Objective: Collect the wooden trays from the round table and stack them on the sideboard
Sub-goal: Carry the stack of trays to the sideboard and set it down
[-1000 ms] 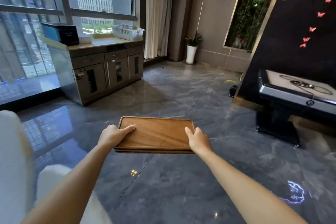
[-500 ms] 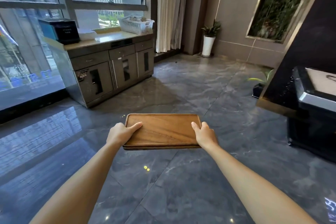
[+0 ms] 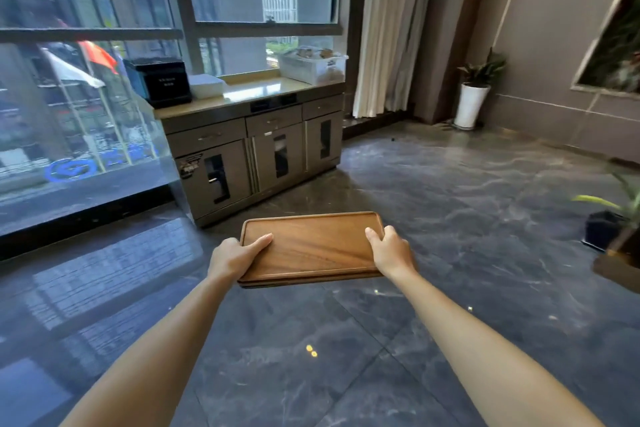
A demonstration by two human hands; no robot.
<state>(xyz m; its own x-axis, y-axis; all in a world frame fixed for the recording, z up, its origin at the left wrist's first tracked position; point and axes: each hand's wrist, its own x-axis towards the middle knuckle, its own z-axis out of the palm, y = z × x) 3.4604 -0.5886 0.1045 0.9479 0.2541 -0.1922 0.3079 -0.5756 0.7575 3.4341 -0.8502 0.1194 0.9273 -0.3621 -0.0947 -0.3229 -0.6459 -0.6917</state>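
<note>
I carry a flat stack of brown wooden trays (image 3: 313,246) level in front of me, above the floor. My left hand (image 3: 232,257) grips the stack's left end, thumb on top. My right hand (image 3: 389,251) grips the right end the same way. Seen edge-on, the stack shows at least two trays. The sideboard (image 3: 256,135), a grey cabinet with drawers, glass-fronted doors and a pale shiny top, stands ahead under the window. The round table is out of view.
On the sideboard top sit a black box (image 3: 161,81), a white stack (image 3: 207,85) and a white basket (image 3: 311,66). A potted plant in a white pot (image 3: 471,104) stands by the curtain. Another plant in a black pot (image 3: 604,229) is at right. Dark glossy tile floor lies between.
The sideboard has grown larger and moved toward the centre as I walked closer. The dark table at right has left the view. Both hands keep the same hold on the trays.
</note>
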